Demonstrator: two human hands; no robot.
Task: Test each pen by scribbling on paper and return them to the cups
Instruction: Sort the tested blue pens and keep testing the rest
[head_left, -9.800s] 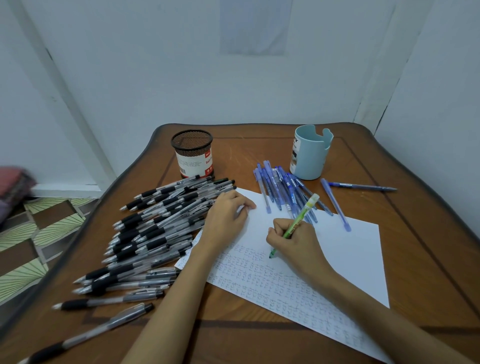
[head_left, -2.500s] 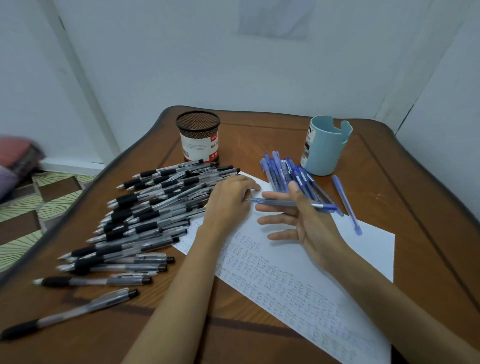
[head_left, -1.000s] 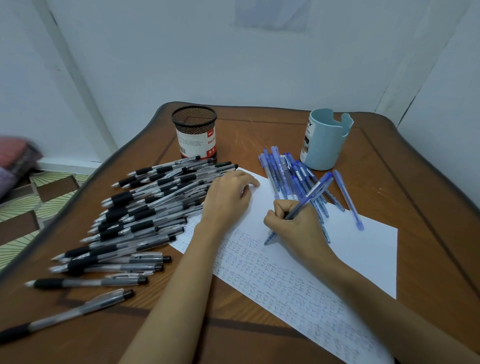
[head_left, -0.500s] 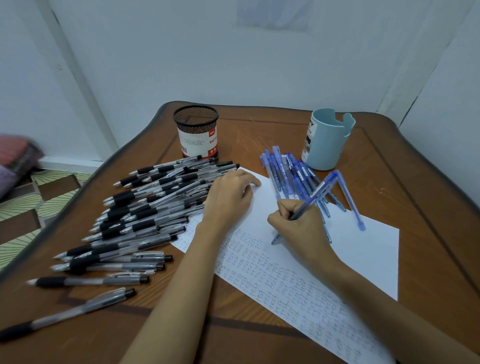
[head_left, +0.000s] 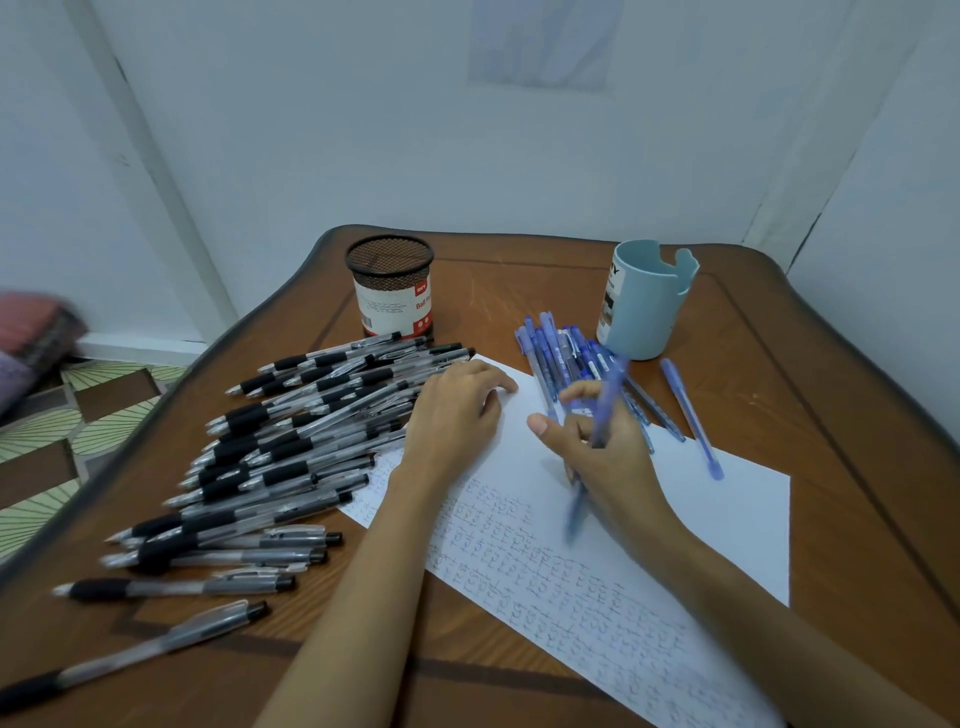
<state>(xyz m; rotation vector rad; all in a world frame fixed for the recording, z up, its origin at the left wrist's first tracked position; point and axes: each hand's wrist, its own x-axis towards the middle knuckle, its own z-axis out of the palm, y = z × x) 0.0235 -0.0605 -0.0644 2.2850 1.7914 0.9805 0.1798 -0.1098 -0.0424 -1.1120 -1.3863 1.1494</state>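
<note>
Your right hand (head_left: 613, 462) gripped a blue pen (head_left: 609, 400), thumb stretched out; the pen was blurred, its tip pointing down over the paper (head_left: 727, 499). Your left hand (head_left: 457, 410) rested on the paper's far corner, fingers relaxed, holding nothing, just beside the black pens (head_left: 291, 441). The other blue pens (head_left: 556, 353) lay just beyond your right hand, near the blue cup (head_left: 644, 312).
</note>
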